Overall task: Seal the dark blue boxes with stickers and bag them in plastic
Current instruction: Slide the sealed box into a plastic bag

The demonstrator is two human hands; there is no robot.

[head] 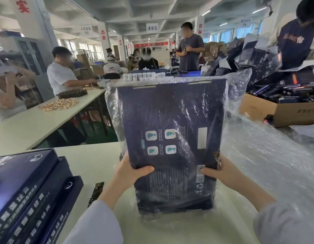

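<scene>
The dark blue box (172, 120) stands up on end at the middle of the view, over the near part of the pale desk (93, 166). Its long axis runs from the near, low end up to the far, high end, and its broad printed face is turned toward the wearer. It is a flat, rectangular cardboard box with a matte face that carries four small white squares with teal marks, fine lines of white print and a code patch near the lower right edge. A clear plastic bag (230, 95) is wrapped around it, thin, glossy and creased, loose past the far corners and bunched under the near end. Whether that end touches the desk cannot be told. The hands are apart, one on each long edge. The left hand (133, 171) and the right hand (221, 170) both grip the box with the thumb across the printed face, and the fingers are hidden behind. At the near left lies a stack of boxes (31, 189) of the same blue, flat on the desk, with a narrow dark strip (96, 193) just beside them. To the right a heap of crinkled clear plastic (268, 164) covers the desk. Beyond it sits a brown cardboard carton (268, 110).
</scene>
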